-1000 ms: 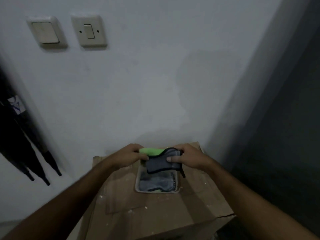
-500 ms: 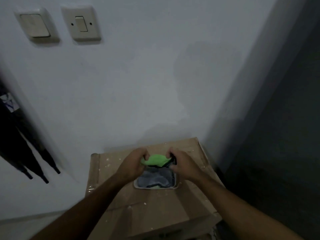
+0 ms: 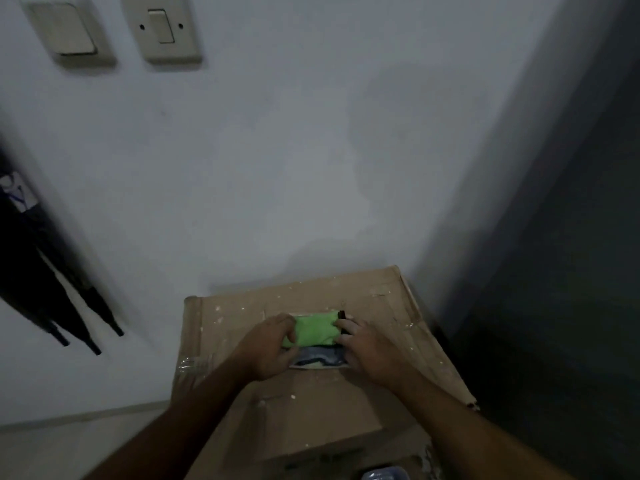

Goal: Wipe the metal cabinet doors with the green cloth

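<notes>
Both hands grip the folded green cloth point(image 3: 313, 330): left hand point(image 3: 268, 351) pinches its 9 o'clock edge, right hand point(image 3: 367, 351) its 3 o'clock edge. Cloth sits over a small white tray point(image 3: 298, 366) holding a grey cloth point(image 3: 320, 357), on a cardboard box point(image 3: 311, 410). Two wall switches point(image 3: 110, 31) at 11 o'clock. Dark cabinet face point(image 3: 571, 271) at 3 o'clock.

Dim, bluish light; left edge smeared, perhaps by motion blur.

Both forearms bare up to pic edge, no sleeves. Left hand point(image 3: 268, 351) & right hand point(image 3: 369, 355): no gloves, rings, watch visible.
</notes>
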The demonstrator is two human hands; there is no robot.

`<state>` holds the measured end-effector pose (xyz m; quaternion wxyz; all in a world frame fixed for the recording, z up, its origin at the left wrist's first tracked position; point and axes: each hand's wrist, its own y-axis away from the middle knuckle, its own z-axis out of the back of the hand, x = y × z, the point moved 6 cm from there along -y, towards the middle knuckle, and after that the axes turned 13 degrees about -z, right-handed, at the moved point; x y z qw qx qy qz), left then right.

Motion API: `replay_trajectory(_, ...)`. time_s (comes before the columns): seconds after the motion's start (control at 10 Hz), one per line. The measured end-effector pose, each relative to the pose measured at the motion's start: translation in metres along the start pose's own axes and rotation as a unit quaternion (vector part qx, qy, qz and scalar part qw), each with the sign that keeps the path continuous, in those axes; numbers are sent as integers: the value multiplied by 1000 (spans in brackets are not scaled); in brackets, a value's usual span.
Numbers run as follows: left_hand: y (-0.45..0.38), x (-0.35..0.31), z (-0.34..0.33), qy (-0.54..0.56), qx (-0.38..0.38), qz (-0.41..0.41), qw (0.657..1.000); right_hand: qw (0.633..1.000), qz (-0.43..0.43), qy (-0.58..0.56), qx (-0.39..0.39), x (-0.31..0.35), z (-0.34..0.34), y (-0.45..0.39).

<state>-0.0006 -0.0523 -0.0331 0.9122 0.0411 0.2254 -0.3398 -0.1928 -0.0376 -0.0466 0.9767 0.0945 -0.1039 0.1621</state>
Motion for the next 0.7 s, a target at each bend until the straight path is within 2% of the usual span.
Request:
replay_trajectory(0.1,1,3,-9,3,-18,35,999,998,-59,-16,-20,1,1,2)
replay_trajectory(0.2,-1,1,-15,7,-24,67,997,994,-103,14,-27,6,0,0)
replay_trajectory(0.3,-2,-3,-18,-24,-9,59,998,986,-145,69,-48,7,3,-6)
replay_trajectory(0.4,-4,-4,-22,-66,-5,24,998,982,-146,112,-45,6,-1,-9)
replay_trajectory(0.6,-5,-7,-26,-92,-1,30,995,983,-123,136,-21,8,4,-5)
replay_trajectory(0.7,-7,-8,-16,-101,-18,-1,995,989,-106,94,-35,11,19,-5)
